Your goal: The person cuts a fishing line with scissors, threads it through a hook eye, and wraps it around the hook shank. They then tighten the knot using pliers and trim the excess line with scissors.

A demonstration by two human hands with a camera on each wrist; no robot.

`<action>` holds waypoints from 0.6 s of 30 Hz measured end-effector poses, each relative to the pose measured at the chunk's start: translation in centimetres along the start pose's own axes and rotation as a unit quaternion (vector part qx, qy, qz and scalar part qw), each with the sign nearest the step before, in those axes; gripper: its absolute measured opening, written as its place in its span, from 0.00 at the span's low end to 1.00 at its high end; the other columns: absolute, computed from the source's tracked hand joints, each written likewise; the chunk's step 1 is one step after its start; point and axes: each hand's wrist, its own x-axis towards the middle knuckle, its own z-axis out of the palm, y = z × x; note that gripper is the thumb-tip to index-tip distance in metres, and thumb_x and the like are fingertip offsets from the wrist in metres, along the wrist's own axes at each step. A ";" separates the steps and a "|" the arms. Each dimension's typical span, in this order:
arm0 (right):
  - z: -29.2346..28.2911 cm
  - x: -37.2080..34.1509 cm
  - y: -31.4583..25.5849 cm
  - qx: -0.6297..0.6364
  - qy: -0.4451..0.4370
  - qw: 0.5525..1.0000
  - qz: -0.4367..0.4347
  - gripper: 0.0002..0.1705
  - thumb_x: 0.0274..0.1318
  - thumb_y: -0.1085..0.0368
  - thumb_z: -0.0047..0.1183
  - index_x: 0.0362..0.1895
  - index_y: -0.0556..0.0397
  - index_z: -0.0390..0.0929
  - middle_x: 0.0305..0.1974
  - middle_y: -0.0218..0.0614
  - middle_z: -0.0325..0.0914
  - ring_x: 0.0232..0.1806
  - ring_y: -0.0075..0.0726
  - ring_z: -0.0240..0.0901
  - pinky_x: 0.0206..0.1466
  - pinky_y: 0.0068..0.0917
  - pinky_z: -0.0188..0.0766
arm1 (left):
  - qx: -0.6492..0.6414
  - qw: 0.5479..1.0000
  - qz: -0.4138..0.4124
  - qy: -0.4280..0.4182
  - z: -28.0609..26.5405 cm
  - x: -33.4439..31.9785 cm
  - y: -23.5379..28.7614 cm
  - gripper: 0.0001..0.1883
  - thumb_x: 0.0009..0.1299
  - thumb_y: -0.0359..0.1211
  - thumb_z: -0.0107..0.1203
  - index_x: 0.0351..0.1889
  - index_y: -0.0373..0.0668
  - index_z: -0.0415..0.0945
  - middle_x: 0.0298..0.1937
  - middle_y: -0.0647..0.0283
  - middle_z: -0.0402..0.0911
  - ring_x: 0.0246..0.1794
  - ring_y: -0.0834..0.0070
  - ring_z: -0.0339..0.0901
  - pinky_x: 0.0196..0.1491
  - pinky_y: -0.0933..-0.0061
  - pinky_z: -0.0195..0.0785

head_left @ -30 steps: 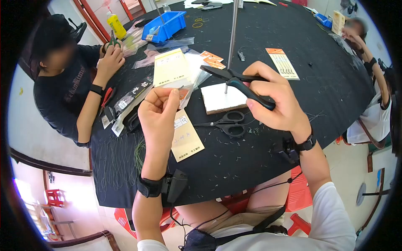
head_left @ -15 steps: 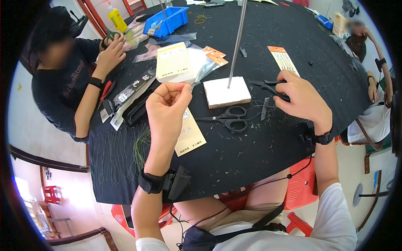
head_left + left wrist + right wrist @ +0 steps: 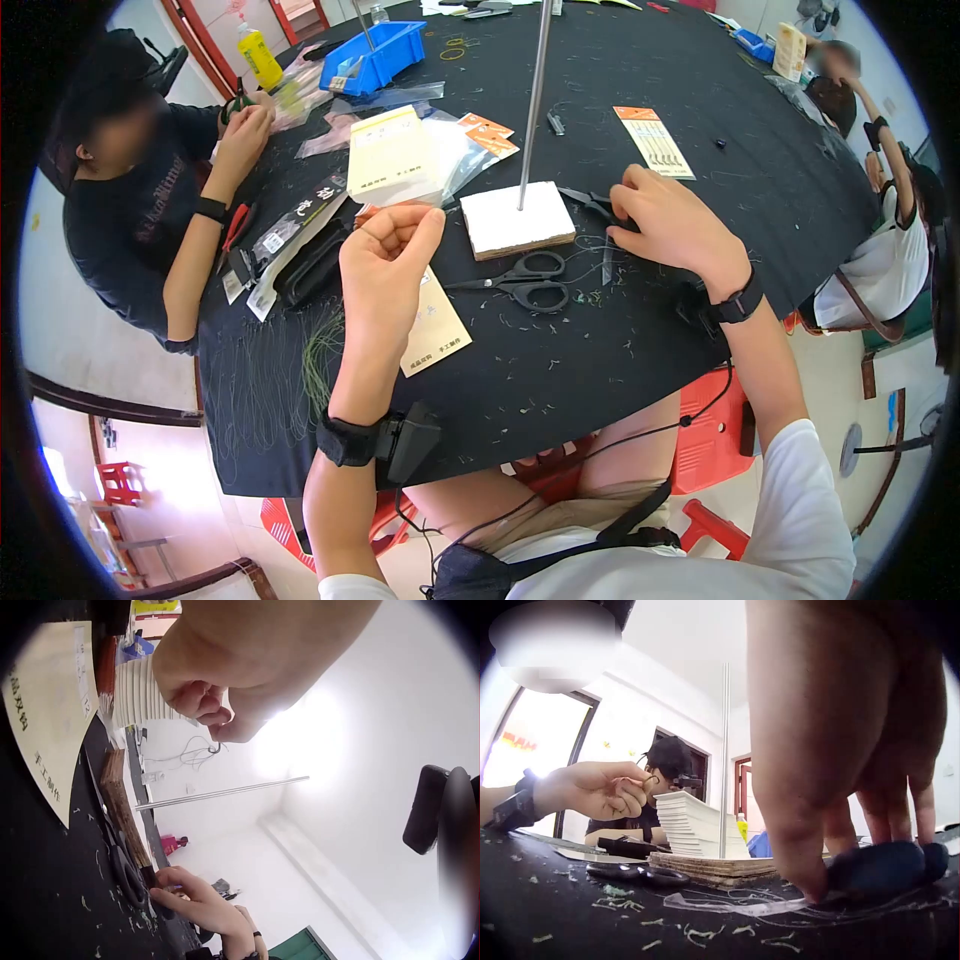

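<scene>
My left hand (image 3: 383, 268) is raised over a cream card (image 3: 437, 325), thumb and index fingertips pinched together. In the right wrist view a small dark hook (image 3: 655, 778) sticks out from that pinch. Low at the table, to the right of the white block (image 3: 515, 222), my right hand (image 3: 680, 222) has its thumb and fingers on the handles of the black pliers (image 3: 588, 202). The right wrist view shows the thumb at one side of the dark handles (image 3: 881, 871) and fingers at the other. A metal rod (image 3: 533, 110) stands upright from the block.
Black scissors (image 3: 530, 284) lie before the block. Behind my left hand are a cream card stack (image 3: 388, 155) and plastic packets. Green line (image 3: 320, 355) lies at the left. A hook card (image 3: 655, 143) is behind my right hand. Another person sits at the left.
My right hand has carried the pliers from above the block down to the table on its right. The left hand keeps its pinch and has shifted only slightly.
</scene>
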 end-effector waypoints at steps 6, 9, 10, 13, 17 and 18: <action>-0.6 1.4 -3.4 0.051 0.068 0.986 -0.145 0.09 0.42 0.64 0.57 0.22 0.55 0.75 0.26 0.37 0.71 0.31 0.42 0.71 0.38 0.35 0.68 | 0.017 1.000 0.005 0.003 0.2 0.1 -0.2 0.08 0.65 0.31 0.55 0.37 0.35 0.77 0.26 0.74 0.74 0.20 0.96 0.58 0.21 0.92 0.46; -0.2 2.0 -5.9 0.046 0.027 0.973 -0.224 0.11 0.39 0.61 0.60 0.19 0.56 0.77 0.25 0.40 0.75 0.31 0.44 0.75 0.37 0.36 0.71 | 0.010 1.000 0.004 0.004 0.1 0.1 -0.3 0.08 0.66 0.31 0.54 0.37 0.35 0.76 0.25 0.74 0.74 0.19 0.95 0.57 0.21 0.92 0.45; 0.3 2.1 -6.3 0.039 0.016 0.974 -0.223 0.12 0.37 0.61 0.62 0.22 0.58 0.78 0.27 0.42 0.76 0.31 0.45 0.76 0.38 0.36 0.71 | 0.012 1.000 0.005 0.005 0.1 0.1 -0.2 0.08 0.66 0.31 0.54 0.37 0.35 0.76 0.25 0.74 0.74 0.19 0.95 0.57 0.21 0.92 0.45; 1.2 2.2 -6.5 0.022 -0.029 0.983 -0.180 0.11 0.40 0.62 0.60 0.23 0.56 0.76 0.25 0.38 0.72 0.33 0.44 0.72 0.38 0.36 0.67 | -0.003 1.000 0.003 0.005 -0.1 0.1 -0.1 0.08 0.66 0.31 0.54 0.37 0.34 0.76 0.25 0.73 0.73 0.18 0.95 0.56 0.20 0.91 0.44; 1.4 2.4 -6.5 0.071 -0.005 0.980 -0.185 0.13 0.38 0.62 0.61 0.27 0.58 0.75 0.28 0.40 0.73 0.34 0.46 0.72 0.39 0.37 0.67 | -0.020 1.000 -0.002 0.018 -0.2 0.4 -0.4 0.08 0.65 0.30 0.55 0.36 0.33 0.76 0.29 0.67 0.78 0.30 0.88 0.71 0.37 0.89 0.61; 1.4 2.4 -6.4 0.072 -0.006 0.980 -0.185 0.13 0.38 0.62 0.61 0.27 0.58 0.75 0.28 0.40 0.73 0.34 0.46 0.72 0.39 0.37 0.67 | -0.029 0.999 0.004 0.031 -0.3 0.5 -0.5 0.08 0.65 0.30 0.55 0.36 0.33 0.76 0.28 0.68 0.78 0.27 0.90 0.70 0.33 0.90 0.60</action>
